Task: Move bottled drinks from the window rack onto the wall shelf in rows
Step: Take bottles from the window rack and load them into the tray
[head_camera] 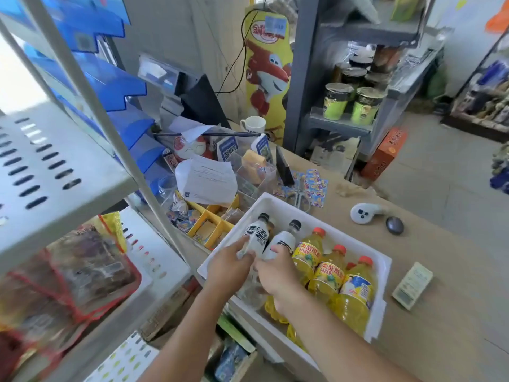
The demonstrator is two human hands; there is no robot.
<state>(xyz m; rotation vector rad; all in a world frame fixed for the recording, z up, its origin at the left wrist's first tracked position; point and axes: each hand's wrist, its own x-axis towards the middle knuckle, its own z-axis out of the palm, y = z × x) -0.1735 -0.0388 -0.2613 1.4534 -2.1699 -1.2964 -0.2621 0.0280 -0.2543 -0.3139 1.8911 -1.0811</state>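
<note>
Tan counter (429, 274) w/ grey wall (179, 31) behind, pale floor (440, 177) at right, bright daylight (13, 84) upper left.

Left white bottle (254, 238) and right white bottle (283, 241), black caps, black lettering, lying tilted side by side in white foam box (382, 260); left hand (230, 264) gripping former, right hand (275, 271) gripping latter. Yellow bottles (327, 274), orange-red caps, lying packed just beside them.
</note>
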